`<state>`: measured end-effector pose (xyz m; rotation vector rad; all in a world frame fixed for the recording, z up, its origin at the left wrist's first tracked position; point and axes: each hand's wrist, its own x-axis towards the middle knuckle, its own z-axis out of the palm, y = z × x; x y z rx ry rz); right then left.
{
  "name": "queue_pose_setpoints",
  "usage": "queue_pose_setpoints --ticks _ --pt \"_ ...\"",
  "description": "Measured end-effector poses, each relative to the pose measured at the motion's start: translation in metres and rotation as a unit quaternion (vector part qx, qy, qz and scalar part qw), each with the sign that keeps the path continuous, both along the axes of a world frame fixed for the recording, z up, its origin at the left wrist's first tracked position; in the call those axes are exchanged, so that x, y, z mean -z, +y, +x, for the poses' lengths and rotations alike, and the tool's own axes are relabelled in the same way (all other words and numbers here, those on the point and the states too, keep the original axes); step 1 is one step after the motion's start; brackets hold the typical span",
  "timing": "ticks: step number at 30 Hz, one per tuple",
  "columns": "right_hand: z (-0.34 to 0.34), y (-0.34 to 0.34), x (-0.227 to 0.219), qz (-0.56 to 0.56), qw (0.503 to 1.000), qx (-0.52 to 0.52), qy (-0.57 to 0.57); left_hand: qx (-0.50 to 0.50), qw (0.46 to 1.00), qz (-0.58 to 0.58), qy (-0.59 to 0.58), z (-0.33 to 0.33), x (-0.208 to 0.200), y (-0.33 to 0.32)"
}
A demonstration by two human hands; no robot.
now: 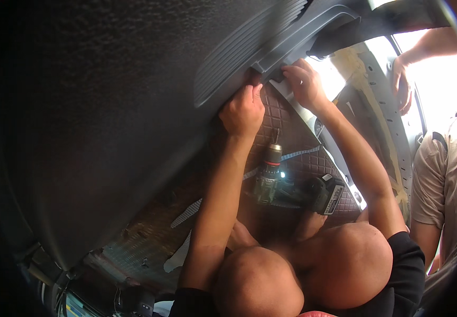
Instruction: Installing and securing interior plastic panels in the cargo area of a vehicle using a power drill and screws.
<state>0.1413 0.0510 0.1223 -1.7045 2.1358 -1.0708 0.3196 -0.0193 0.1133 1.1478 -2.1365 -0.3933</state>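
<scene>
A dark grey vehicle trim panel (228, 68) with a ribbed patch spreads across the upper left. Along its edge runs a raised grey trim strip (305, 39). My left hand (243, 111) reaches up to the strip's lower end, fingers closed in a pinch; what lies between the fingertips is hidden in shadow. Just right of it, my right hand (306, 87) has its fingers bent and pressed on the dark edge of the trim strip. Below the hands, between my forearms, a cordless drill (270, 177) lies with its bit pointing up and its small light lit.
A brown quilted floor mat (305, 164) lies under the drill. My bent knees (260, 282) fill the bottom. At right, beyond the metal door frame (381, 100), another person in a beige shirt (434, 174) stands with a hand (402, 87) hanging near the opening.
</scene>
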Motion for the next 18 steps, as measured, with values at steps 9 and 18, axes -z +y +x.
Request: queue_pose_setpoints --ticks 9,18 --pt "0.001 -0.001 0.013 -0.087 0.996 -0.020 0.019 0.003 1.000 -0.010 -0.008 0.001 0.002 0.000" --pt "0.002 -0.003 0.011 -0.076 0.993 -0.071 0.059 0.007 1.000 0.015 -0.025 0.001 0.002 0.001"
